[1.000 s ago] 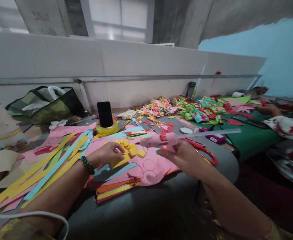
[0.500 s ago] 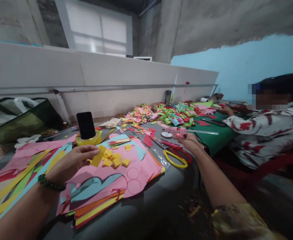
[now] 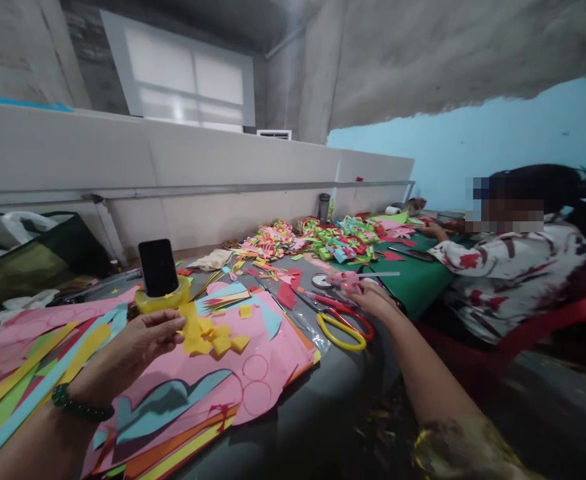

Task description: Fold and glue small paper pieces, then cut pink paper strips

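Pinching: the left hand (image 3: 140, 343) has thumb and fingers closed on a yellow felt strip (image 3: 189, 325), held at the left edge of a heap of yellow felt squares (image 3: 221, 342); whether they touch, I cannot tell.
Glue gun: the right hand (image 3: 377, 301), well apart from the left, is wrapped around a pink glue gun (image 3: 345, 281), its clear glue stick (image 3: 381, 274) poking out rightward, near the yellow-handled scissors (image 3: 347, 344).
Pink felt sheet (image 3: 217, 390): under the squares on the desk (image 3: 267, 447), with outlined circles and a blue felt cutout (image 3: 173, 400).
Phone (image 3: 157, 268): upright in a yellow tape roll (image 3: 165, 299), its screen dark.
Writing: reddish marks on the concrete pillar (image 3: 5, 60), too blurred to read.
Co-worker: a floral sleeve (image 3: 465, 259) at right, beside the green desk covering (image 3: 417, 283).
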A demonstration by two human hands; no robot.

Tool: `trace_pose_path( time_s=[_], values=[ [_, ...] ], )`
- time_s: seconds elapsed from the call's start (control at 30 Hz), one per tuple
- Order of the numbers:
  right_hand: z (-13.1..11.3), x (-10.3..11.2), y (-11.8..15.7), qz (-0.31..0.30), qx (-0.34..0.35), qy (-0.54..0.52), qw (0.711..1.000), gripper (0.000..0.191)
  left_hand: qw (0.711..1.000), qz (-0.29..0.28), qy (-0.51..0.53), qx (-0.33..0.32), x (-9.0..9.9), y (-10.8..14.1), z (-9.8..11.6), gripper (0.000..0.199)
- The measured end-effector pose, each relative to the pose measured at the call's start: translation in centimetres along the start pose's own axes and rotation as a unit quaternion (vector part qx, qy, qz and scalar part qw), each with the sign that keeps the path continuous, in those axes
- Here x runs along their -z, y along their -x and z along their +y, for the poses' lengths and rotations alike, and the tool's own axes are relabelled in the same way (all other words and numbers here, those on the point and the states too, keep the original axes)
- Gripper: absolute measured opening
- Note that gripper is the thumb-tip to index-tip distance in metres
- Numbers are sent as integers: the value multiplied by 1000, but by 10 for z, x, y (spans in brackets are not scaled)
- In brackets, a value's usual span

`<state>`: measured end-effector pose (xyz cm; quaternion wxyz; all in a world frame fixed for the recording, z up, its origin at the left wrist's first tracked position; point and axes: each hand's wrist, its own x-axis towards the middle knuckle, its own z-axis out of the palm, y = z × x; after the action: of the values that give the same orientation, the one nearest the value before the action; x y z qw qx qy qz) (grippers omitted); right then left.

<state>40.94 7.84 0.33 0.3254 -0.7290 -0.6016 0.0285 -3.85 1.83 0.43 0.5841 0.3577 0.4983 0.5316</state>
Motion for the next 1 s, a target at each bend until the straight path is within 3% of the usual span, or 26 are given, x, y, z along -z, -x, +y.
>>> trace_pose_path(
  time_s=[0.1,0.17,0.2,0.27,0.33,0.4,0.53,0.67,0.8,1.0],
  values=[
    [-13,23,29,3,-36,87,996,23,1000,-18,2,8,-2,0,0,16],
    [-36,35,53,7,-18,110,994,19,1000,-20,5,15,-5,2,0,17],
    [-51,37,66,-3,23,108,994,17,1000,-21,8,17,-6,4,0,16],
    [-90,34,86,-38,228,56,971,15,999,-24,16,17,-9,5,0,16],
    [-131,18,98,-56,393,-13,918,20,999,-31,23,14,-9,6,-2,16],
    [-166,-7,99,-69,502,-34,862,30,999,-38,28,9,-7,5,-4,17],
    [-205,-63,86,-100,601,-55,791,33,997,-60,47,-6,-3,1,-6,17],
    [-211,-98,79,-141,575,-214,777,14,994,-94,41,-22,-5,0,-5,18],
    [-211,-110,80,-215,412,-385,797,19,996,-85,18,-37,-10,-2,-7,24],
    [-211,-114,75,-307,273,-427,805,39,995,-65,-38,-62,-16,0,-9,28]
  ],
)
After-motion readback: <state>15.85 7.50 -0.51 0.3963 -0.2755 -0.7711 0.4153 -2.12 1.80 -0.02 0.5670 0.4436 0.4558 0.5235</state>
